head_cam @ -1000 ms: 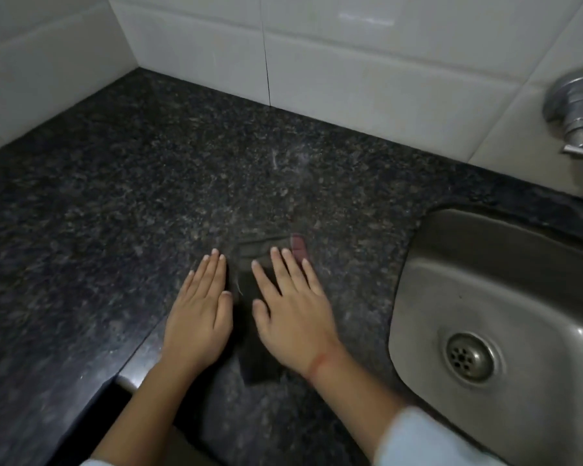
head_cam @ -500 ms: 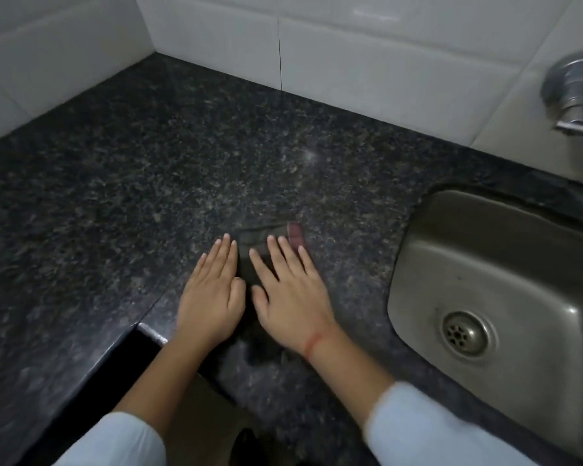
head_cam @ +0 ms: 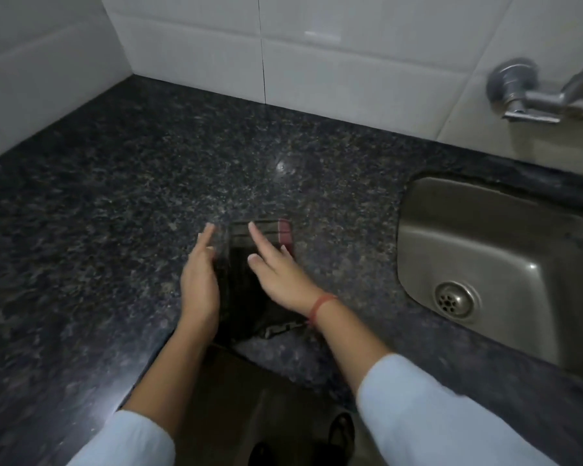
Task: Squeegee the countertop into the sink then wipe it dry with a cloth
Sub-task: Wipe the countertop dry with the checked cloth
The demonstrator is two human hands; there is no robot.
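A dark folded cloth (head_cam: 249,284) with a red stripe at its far right corner lies flat on the black speckled granite countertop (head_cam: 115,196). My left hand (head_cam: 201,280) stands on its edge along the cloth's left side, fingers straight. My right hand (head_cam: 276,274) hovers tilted over the cloth's right half, fingers spread and holding nothing. The steel sink (head_cam: 492,264) with its round drain (head_cam: 456,299) sits to the right of the cloth. No squeegee is visible.
White wall tiles (head_cam: 317,62) close the counter at the back and left. A chrome tap (head_cam: 525,92) juts from the wall above the sink. The counter's front edge runs just under my wrists, with floor and dark shoes below.
Both hands were pressed flat on the cloth; now they have lifted and tilted onto their edges. The view has pulled back, showing more of the counter edge and floor.
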